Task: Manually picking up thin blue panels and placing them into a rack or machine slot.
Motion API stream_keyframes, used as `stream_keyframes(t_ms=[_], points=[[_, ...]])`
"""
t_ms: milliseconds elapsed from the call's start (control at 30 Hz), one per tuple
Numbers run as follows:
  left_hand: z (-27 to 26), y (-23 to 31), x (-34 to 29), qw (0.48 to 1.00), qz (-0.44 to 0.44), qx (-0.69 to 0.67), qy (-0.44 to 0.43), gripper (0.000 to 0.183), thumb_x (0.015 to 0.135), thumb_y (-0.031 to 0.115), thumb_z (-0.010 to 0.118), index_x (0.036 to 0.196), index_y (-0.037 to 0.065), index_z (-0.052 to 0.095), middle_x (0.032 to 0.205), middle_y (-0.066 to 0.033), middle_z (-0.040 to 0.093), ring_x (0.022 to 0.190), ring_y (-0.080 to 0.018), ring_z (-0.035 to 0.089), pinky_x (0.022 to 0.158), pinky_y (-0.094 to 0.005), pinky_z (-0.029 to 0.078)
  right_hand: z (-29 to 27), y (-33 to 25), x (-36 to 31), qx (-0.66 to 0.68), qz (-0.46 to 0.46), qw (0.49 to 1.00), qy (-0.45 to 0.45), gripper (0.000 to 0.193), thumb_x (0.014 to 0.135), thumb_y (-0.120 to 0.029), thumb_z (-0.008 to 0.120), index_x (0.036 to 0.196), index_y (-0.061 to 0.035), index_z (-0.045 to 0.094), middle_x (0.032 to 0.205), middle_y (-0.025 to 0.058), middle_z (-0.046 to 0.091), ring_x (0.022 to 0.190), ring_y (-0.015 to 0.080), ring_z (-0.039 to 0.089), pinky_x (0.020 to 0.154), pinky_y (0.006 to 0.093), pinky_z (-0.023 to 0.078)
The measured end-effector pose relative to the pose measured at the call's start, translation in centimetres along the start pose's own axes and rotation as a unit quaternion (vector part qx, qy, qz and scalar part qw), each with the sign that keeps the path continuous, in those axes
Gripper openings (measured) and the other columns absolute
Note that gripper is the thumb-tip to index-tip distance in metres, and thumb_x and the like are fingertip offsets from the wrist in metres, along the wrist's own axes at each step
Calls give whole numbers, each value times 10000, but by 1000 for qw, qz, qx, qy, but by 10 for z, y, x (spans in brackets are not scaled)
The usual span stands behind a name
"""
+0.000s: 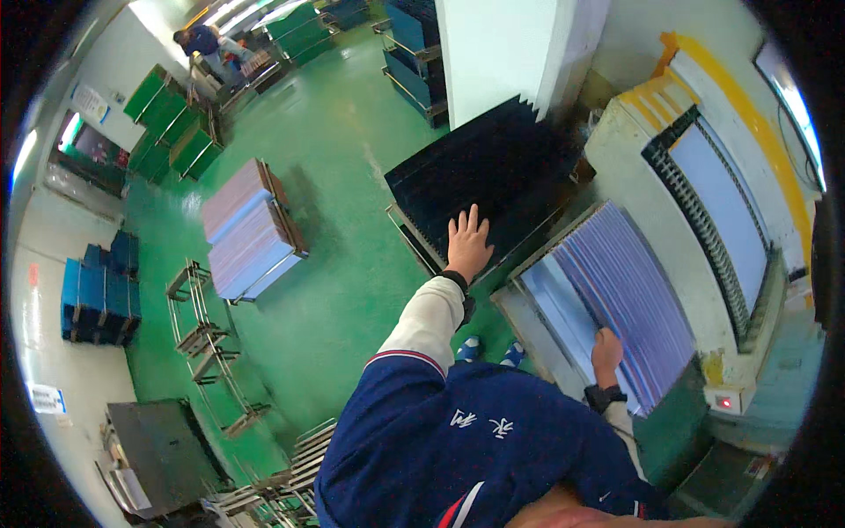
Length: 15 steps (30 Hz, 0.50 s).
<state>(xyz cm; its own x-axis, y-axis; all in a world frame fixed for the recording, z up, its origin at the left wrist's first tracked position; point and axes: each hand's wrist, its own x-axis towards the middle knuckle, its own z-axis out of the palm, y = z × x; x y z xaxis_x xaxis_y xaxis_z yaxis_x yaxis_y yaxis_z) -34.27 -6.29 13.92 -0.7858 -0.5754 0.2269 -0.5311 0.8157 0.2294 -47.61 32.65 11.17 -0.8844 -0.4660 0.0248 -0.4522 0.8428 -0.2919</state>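
Left hand (470,242): released, splayed over black saw-edged panels (502,163), perhaps steadying.
Right hand (606,354): curled at thin lilac sheets (629,286); grasp, cannot tell.

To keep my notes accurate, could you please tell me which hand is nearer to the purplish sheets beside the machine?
The right: the right hand is right at the purplish sheets, while the left hand is off to their left, at the black panels.
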Motion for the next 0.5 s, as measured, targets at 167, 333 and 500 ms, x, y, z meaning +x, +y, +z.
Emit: stream_keyframes(t_ms=[167,333,500], points=[[-5,9,-2,999,8,-39,7,593,669,272,691,1185,60,491,1373,-173,278,1230,-366,306,992,-512,266,-48,12,-2,16,-94,991,97,174,819,-183,500,784,-25,563,742,176,586,707,379,552,596,444,405],[-10,1,-8,1000,-5,-25,12,576,680,296,680,1171,70,480,1373,-172,279,1225,-364,312,990,-515,264,-166,-29,10,-9,-91,986,142,152,832,-148,525,848,-6,577,777,171,580,684,329,540,609,392,416],[-7,8,-7,1000,4,-14,17,604,659,304,698,1171,66,484,1367,-170,288,1225,-355,310,986,-513,271,-261,75,28,25,-25,967,252,269,840,-208,564,999,7,593,889,149,610,815,259,559,734,354,434]])
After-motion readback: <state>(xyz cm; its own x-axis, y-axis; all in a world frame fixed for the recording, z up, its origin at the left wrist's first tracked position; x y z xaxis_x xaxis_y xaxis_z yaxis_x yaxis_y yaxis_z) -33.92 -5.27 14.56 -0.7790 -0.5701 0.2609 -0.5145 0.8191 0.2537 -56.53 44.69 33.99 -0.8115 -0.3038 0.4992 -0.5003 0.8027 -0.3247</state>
